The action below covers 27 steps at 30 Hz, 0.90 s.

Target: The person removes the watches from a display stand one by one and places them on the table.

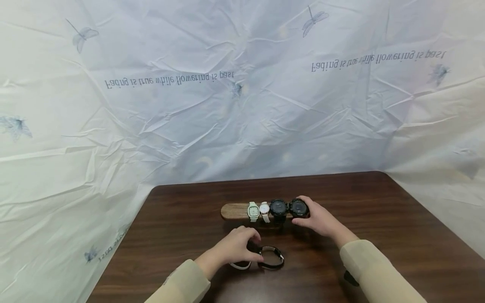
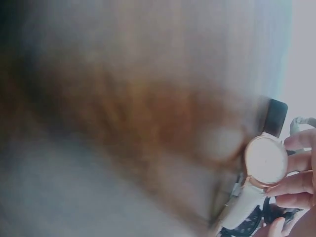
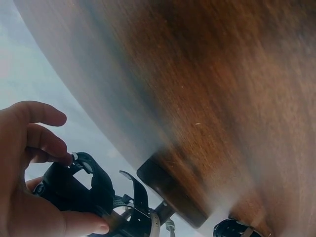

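Dark wooden table (image 1: pixel 398 219): long wooden watch bar (image 1: pixel 233 211) lying left-right. Right hand (image 1: pixel 320 219) grips bulky black watch (image 1: pixel 299 208) at its right end. Left hand (image 1: pixel 235 248) pinches white-strapped round watch (image 2: pixel 265 160); its dial shows only at the left wrist.

Head view high above table (image 1: pixel 379 210), wrist views close, sharing watches (image 1: pixel 278 208)

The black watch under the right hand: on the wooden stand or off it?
On. The black watch sits at the right end of the wooden stand, with the right hand gripping it there.
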Motion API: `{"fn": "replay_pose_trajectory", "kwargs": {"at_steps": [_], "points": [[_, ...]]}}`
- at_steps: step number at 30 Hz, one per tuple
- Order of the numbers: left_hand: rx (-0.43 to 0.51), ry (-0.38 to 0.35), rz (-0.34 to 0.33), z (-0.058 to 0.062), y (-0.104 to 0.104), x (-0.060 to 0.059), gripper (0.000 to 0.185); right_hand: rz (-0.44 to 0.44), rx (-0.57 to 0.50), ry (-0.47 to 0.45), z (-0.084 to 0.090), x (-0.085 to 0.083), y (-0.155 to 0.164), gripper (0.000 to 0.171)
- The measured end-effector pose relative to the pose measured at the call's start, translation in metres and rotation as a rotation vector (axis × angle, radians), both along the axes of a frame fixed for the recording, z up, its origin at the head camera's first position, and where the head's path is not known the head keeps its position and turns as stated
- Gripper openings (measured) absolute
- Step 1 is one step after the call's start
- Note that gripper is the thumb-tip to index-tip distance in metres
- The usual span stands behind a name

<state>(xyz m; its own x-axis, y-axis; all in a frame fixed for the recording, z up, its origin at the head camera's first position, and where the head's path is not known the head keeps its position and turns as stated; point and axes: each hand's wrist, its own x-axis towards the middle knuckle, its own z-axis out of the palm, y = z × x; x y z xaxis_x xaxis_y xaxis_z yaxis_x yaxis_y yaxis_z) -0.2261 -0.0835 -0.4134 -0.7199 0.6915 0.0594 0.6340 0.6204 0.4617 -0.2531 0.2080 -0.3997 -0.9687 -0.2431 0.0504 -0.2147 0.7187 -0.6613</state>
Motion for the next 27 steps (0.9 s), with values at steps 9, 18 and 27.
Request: {"fn": "replay_pose_trajectory", "kwargs": {"at_steps": [9, 18, 27], "points": [[0.071, -0.031, 0.040, 0.012, -0.009, -0.004, 0.044, 0.004, 0.003, -0.004, 0.000, 0.000, 0.000, 0.086], [0.110, 0.084, 0.061, 0.018, -0.013, -0.007, 0.041, -0.006, 0.027, -0.002, 0.001, 0.000, -0.001, 0.082], [0.138, 0.109, 0.073, 0.022, -0.015, -0.012, 0.037, -0.018, 0.044, -0.006, 0.001, 0.000, -0.001, 0.081]]}}
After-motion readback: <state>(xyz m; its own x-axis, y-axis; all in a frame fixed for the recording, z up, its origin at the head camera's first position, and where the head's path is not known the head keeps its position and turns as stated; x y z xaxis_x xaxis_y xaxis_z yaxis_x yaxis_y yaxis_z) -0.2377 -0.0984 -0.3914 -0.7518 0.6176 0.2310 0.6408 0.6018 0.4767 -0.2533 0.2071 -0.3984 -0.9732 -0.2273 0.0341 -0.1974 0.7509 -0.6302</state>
